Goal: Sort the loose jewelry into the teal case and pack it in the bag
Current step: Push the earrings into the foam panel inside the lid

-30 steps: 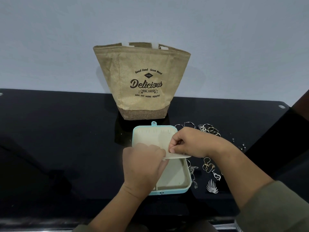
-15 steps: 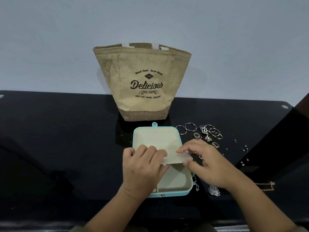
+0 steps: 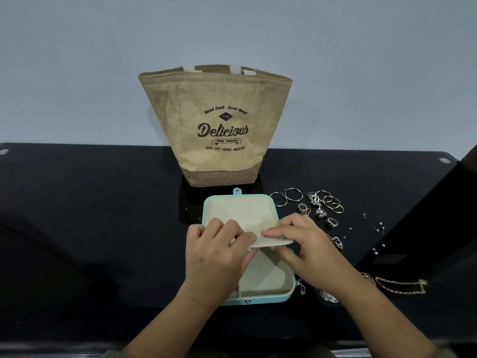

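– Two hands share one thin panel: the left hand curls over the near-left edge of the cream flap, and the right hand pinches its other end, thumb beneath.
– Risk?
– That flap looks soft and felt-like. Uneven pulling could crease it, or drag the open teal case beneath both hands across the glossy black desk.
– And the jewelry?
– Metal rings and tiny studs lie loose beyond the right hand, with a fine chain just outside that wrist. A careless sweep might scatter them. Past both hands stands the woven burlap bag, upright.
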The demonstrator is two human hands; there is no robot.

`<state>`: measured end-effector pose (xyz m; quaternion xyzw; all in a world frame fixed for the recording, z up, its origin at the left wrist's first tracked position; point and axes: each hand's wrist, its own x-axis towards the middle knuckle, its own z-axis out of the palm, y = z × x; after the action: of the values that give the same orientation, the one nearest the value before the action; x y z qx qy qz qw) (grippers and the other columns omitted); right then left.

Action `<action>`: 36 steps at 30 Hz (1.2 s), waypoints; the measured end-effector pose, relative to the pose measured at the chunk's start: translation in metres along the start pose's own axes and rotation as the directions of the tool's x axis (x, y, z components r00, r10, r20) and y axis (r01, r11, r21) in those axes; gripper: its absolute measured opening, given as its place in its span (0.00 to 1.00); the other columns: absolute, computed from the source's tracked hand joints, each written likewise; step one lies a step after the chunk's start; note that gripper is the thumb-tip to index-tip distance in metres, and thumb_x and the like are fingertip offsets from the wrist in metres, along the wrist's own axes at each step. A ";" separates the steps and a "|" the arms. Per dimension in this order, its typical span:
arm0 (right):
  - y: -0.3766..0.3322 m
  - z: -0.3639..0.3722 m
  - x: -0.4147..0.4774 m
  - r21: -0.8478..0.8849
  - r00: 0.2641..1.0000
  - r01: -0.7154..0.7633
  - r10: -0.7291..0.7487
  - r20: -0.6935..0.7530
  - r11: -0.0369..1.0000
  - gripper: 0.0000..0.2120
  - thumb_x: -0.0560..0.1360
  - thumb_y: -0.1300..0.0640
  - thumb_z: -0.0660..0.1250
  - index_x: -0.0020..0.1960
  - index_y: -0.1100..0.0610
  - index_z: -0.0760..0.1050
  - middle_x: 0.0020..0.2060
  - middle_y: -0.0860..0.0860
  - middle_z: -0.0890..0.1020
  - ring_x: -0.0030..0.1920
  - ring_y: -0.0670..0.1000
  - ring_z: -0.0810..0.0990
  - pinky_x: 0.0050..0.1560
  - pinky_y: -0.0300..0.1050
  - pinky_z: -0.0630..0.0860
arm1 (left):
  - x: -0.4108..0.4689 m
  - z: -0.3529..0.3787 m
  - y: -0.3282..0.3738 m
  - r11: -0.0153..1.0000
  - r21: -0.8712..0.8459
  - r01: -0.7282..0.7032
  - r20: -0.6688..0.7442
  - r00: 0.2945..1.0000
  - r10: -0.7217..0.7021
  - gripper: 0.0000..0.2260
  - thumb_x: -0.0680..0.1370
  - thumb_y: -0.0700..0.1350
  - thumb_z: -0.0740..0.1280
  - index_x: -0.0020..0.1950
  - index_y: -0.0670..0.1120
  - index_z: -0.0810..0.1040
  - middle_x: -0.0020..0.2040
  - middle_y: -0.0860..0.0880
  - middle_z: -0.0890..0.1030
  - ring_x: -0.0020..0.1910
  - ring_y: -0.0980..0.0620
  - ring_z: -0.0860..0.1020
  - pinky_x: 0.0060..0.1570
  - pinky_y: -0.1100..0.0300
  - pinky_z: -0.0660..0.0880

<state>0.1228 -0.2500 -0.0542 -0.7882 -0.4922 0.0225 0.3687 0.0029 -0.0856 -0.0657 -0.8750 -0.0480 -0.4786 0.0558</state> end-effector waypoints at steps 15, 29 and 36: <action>0.000 0.006 0.002 0.038 0.998 0.010 -0.008 -0.060 0.999 0.15 0.72 0.42 0.62 0.55 0.42 0.80 0.47 0.38 0.74 0.51 0.46 0.72 0.47 0.28 0.67 | -0.001 0.001 0.001 1.000 0.009 0.006 0.002 1.000 -0.006 0.03 0.72 0.48 0.73 0.39 0.54 0.83 0.36 0.55 0.79 0.33 0.51 0.74 0.36 0.54 0.62; -0.003 0.003 0.005 0.009 1.000 0.014 -0.014 -0.015 1.000 0.12 0.71 0.44 0.63 0.53 0.41 0.80 0.46 0.37 0.74 0.51 0.46 0.72 0.52 0.35 0.69 | -0.002 -0.001 0.003 1.000 -0.004 0.018 0.015 1.000 -0.018 0.02 0.73 0.48 0.73 0.40 0.54 0.83 0.37 0.55 0.79 0.34 0.51 0.74 0.35 0.54 0.64; -0.010 -0.008 0.015 -0.174 0.980 0.046 -0.010 0.199 0.984 0.16 0.68 0.38 0.55 0.51 0.40 0.72 0.45 0.39 0.70 0.49 0.43 0.66 0.53 0.42 0.65 | -0.006 -0.001 0.004 1.000 -0.002 0.013 0.014 1.000 -0.013 0.02 0.72 0.48 0.73 0.40 0.53 0.83 0.37 0.55 0.79 0.34 0.51 0.75 0.35 0.54 0.64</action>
<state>0.1258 -0.2405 -0.0371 -0.8047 -0.5374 0.0514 0.2468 -0.0005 -0.0900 -0.0706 -0.8780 -0.0536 -0.4729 0.0517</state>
